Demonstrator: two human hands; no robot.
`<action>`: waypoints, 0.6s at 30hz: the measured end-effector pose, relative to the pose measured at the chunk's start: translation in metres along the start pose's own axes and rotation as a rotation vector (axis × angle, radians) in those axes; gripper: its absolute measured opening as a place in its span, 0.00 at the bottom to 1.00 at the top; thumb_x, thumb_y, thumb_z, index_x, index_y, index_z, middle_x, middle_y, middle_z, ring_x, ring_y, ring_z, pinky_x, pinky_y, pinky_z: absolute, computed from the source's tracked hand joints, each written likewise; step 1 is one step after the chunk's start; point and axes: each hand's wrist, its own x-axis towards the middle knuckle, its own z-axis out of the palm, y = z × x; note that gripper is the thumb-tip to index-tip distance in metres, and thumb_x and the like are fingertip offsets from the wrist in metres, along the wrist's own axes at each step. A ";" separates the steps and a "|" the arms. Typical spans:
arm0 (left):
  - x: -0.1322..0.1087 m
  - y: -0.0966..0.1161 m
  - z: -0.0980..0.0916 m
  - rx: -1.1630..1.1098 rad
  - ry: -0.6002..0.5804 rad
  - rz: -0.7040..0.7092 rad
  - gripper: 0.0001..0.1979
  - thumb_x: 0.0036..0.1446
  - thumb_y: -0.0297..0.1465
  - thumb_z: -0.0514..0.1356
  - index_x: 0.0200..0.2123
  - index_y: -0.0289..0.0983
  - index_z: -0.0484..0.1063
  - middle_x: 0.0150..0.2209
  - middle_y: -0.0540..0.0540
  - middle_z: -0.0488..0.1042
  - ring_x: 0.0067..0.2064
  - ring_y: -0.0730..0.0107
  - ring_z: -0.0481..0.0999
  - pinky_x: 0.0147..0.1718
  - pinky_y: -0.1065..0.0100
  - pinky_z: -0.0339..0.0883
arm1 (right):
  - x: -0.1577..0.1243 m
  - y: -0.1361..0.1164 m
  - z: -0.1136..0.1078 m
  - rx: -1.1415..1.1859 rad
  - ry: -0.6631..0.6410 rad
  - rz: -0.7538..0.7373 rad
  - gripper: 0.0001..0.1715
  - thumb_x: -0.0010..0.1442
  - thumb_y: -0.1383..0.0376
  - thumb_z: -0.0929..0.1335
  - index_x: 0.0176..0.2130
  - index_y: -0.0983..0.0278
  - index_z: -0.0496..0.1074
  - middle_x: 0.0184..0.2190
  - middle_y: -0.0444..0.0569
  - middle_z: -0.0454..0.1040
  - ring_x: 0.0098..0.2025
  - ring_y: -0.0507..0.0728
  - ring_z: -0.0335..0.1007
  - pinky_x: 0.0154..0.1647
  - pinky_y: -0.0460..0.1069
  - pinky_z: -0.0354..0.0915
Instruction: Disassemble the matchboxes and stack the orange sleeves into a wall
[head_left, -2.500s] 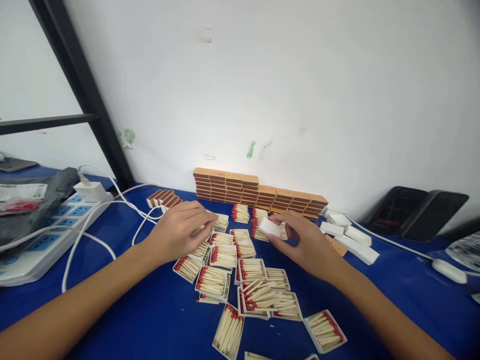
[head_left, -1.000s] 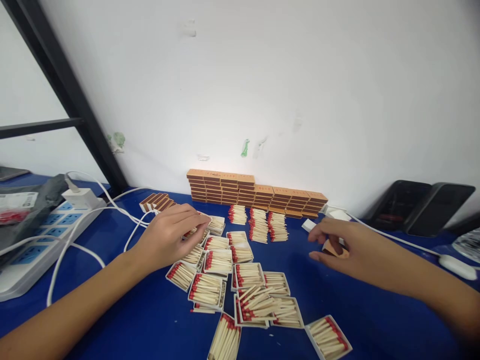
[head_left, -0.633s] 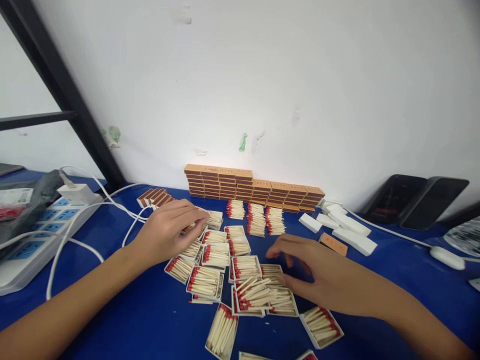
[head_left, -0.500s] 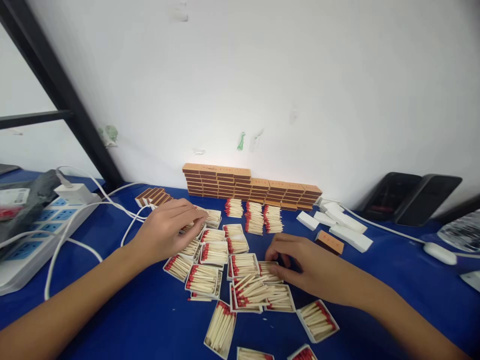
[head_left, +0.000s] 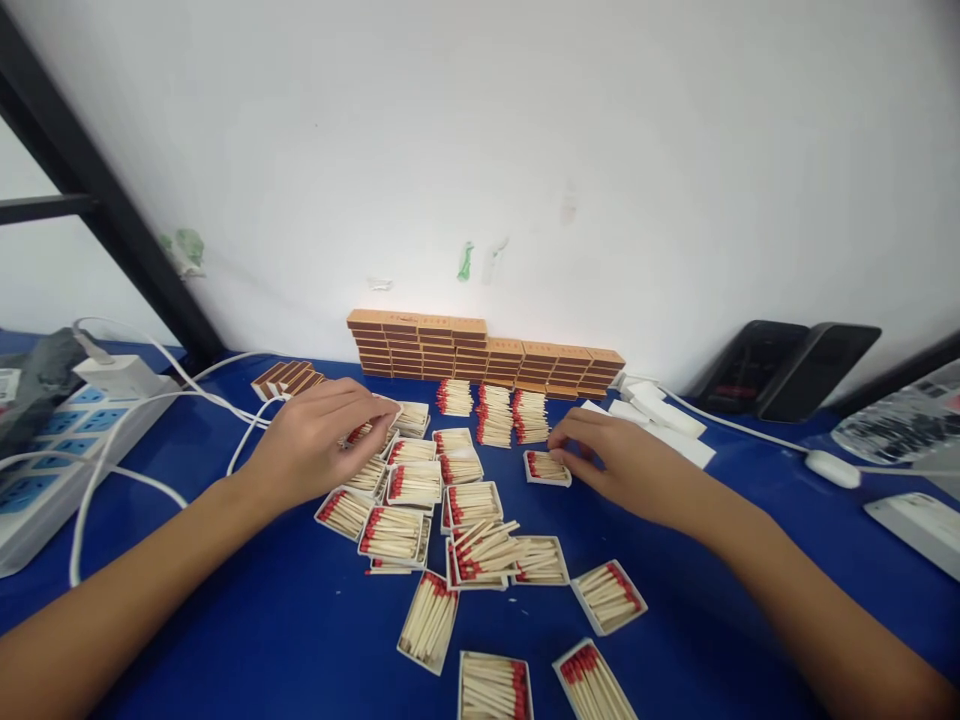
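Observation:
My left hand (head_left: 319, 440) hovers at the far left trays, fingers curled with thumb and fingertips close together over a match-filled tray (head_left: 360, 432); what they grip, if anything, is hidden. My right hand (head_left: 600, 455) pinches the right end of a small white tray of red-tipped matches (head_left: 546, 468), which stands apart from the others. Several filled trays (head_left: 415, 484) cluster between my hands, some stacked. Loose matches (head_left: 484, 550) lie heaped on one tray. Three bundles of matches (head_left: 495, 415) lie before a long stack of brown matchboxes (head_left: 450, 345).
White empty-looking sleeves or blocks (head_left: 664, 410) lie beyond my right hand, near two black phones (head_left: 780, 370). A power strip (head_left: 82, 430) with white cables stands at the left. More matchboxes (head_left: 289, 379) lean at the back left. A plastic bottle (head_left: 892, 430) lies far right.
My right hand has moved the small tray of matches away from the cluster, toward the bundles. My left hand stays over the left trays. The whole view has shifted slightly.

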 end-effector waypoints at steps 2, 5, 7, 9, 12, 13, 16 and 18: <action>0.001 0.000 0.000 -0.003 -0.001 0.006 0.07 0.63 0.24 0.65 0.44 0.37 0.79 0.37 0.45 0.84 0.38 0.63 0.82 0.36 0.63 0.76 | -0.002 -0.002 -0.003 0.023 -0.006 -0.014 0.14 0.72 0.54 0.65 0.48 0.58 0.76 0.45 0.52 0.77 0.41 0.60 0.74 0.41 0.55 0.68; 0.001 0.000 0.000 0.000 -0.005 0.006 0.07 0.64 0.24 0.64 0.44 0.38 0.79 0.36 0.45 0.84 0.37 0.64 0.82 0.36 0.63 0.75 | -0.004 -0.006 -0.005 0.039 -0.031 -0.010 0.17 0.67 0.50 0.71 0.49 0.56 0.77 0.46 0.52 0.77 0.42 0.61 0.75 0.42 0.56 0.70; 0.001 0.000 0.001 0.004 -0.003 0.003 0.07 0.64 0.25 0.64 0.43 0.38 0.79 0.35 0.46 0.83 0.37 0.64 0.82 0.36 0.63 0.75 | -0.003 -0.007 -0.003 0.032 -0.033 -0.002 0.14 0.66 0.52 0.72 0.46 0.57 0.78 0.44 0.52 0.78 0.42 0.61 0.75 0.42 0.56 0.70; 0.001 0.000 0.001 0.004 -0.006 -0.002 0.07 0.64 0.25 0.64 0.43 0.38 0.80 0.35 0.46 0.83 0.37 0.63 0.82 0.36 0.63 0.75 | -0.002 -0.007 0.000 0.032 -0.031 0.001 0.12 0.66 0.54 0.71 0.45 0.58 0.78 0.44 0.52 0.78 0.42 0.61 0.76 0.43 0.57 0.70; 0.001 0.001 0.000 0.006 -0.012 -0.006 0.07 0.64 0.25 0.64 0.43 0.38 0.80 0.35 0.46 0.84 0.37 0.63 0.82 0.36 0.63 0.75 | 0.000 -0.006 0.004 0.052 -0.007 -0.006 0.14 0.68 0.55 0.69 0.48 0.58 0.79 0.46 0.53 0.78 0.45 0.62 0.75 0.45 0.57 0.71; 0.002 0.001 0.000 0.008 -0.010 -0.006 0.06 0.64 0.25 0.64 0.43 0.38 0.80 0.35 0.46 0.84 0.37 0.63 0.82 0.36 0.63 0.75 | 0.000 -0.005 0.005 0.057 0.000 -0.016 0.15 0.68 0.56 0.68 0.50 0.58 0.79 0.47 0.53 0.78 0.46 0.62 0.75 0.46 0.57 0.71; 0.002 0.002 0.000 0.008 -0.013 -0.004 0.06 0.64 0.25 0.63 0.42 0.38 0.80 0.35 0.46 0.83 0.37 0.63 0.82 0.36 0.63 0.75 | 0.001 -0.003 0.006 0.057 0.000 -0.053 0.15 0.69 0.58 0.66 0.50 0.59 0.79 0.48 0.54 0.78 0.47 0.62 0.75 0.47 0.58 0.71; 0.002 0.002 -0.001 0.015 -0.019 0.003 0.06 0.65 0.25 0.63 0.42 0.38 0.79 0.35 0.46 0.83 0.37 0.63 0.82 0.36 0.63 0.75 | 0.002 -0.001 0.007 0.050 0.013 -0.056 0.14 0.69 0.60 0.65 0.48 0.60 0.79 0.46 0.54 0.78 0.44 0.62 0.74 0.45 0.57 0.70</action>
